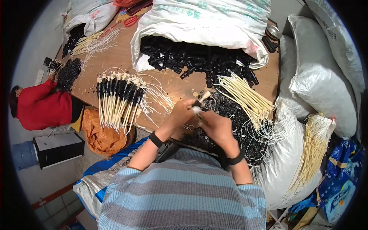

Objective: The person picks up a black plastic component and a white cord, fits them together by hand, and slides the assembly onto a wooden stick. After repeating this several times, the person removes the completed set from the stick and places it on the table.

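My left hand [181, 114] is closed round a small black plastic tube [197, 104], with a pale cream stick end [205, 96] poking out beyond it. Close beside it, my right hand [217, 127] has its fingers pinched together near a whitish bit between the hands. What it grips is hidden and blurred. Under and right of my hands spreads a heap of small black plastic pieces [241, 111]. A bundle of cream sticks [249, 94] with white strings [264, 134] lies right of my hands. To the left, several sticks fitted with black tubes [119, 92] lie in a row.
A white woven sack [207, 23] spills black plastic tubes [191, 57] at the table's far side. Full sacks [318, 57] crowd the right, beside a hanging stick bundle [316, 149]. Red scissors [131, 21] lie far left. A person in red [48, 105] works at the left end.
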### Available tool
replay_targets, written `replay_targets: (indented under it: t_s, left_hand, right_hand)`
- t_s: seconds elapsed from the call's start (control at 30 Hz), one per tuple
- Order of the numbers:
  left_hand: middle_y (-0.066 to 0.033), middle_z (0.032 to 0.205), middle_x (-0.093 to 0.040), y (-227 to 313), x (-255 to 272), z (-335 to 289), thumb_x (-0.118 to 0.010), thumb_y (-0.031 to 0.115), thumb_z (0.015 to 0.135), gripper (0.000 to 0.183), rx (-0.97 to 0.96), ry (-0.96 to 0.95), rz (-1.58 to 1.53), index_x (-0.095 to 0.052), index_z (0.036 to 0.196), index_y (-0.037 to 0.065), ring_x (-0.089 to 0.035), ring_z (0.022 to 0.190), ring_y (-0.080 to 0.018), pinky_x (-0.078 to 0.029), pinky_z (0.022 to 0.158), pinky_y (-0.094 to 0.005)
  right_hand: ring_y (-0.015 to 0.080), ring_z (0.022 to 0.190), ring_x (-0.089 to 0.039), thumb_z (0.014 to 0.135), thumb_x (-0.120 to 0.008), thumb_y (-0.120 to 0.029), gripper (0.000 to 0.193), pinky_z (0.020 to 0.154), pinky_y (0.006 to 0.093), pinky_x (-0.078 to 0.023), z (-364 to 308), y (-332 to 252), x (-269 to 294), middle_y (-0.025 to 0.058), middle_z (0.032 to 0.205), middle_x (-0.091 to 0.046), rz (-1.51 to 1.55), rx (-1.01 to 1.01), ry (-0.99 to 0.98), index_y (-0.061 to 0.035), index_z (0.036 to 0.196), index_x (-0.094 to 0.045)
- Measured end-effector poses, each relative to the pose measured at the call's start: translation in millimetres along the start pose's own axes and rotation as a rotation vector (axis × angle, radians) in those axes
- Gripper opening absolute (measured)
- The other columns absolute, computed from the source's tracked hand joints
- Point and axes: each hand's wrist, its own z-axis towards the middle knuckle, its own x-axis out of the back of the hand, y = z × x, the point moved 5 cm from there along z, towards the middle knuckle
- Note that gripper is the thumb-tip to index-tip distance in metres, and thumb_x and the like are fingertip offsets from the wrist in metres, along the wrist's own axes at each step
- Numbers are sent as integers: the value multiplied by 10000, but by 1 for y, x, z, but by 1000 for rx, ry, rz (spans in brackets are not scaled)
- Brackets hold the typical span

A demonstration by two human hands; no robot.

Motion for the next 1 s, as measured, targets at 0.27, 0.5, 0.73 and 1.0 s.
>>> replay_targets:
  t_s: [0.27,0.5,0.73,1.0]
  left_hand:
    - [-90,799,-630,22,10,-12,-653,0,742,257,-149,45,331,-656,997,31,-607,731,-187,-474,687,-293]
    - [-120,1014,-644,23,10,-16,-579,-40,714,373,-323,55,618,-645,1063,72,-598,994,-323,-490,837,-399]
    - [-125,976,-641,27,1,-17,-577,-39,700,401,-359,15,658,-639,1078,82,-597,964,-331,-490,819,-408]
    - [-140,1017,-654,31,-6,-17,-591,-10,716,393,-358,-62,642,-611,1103,59,-612,958,-332,-495,815,-403]
  right_hand:
    - [302,595,-646,793,-675,-133,195,520,373,-495,-4,4,-4,133,710,-662,5,-24,166,-97,981,-713]
    - [286,675,-685,822,-658,-105,140,596,324,-521,1,4,10,149,804,-699,-70,-70,237,-41,926,-727]
    - [296,664,-675,811,-651,-113,138,580,345,-517,2,7,3,135,795,-696,-70,-38,194,-45,909,-722]
    - [354,686,-657,811,-608,-91,210,600,408,-520,2,10,-7,190,799,-668,130,-35,154,-31,1004,-665]
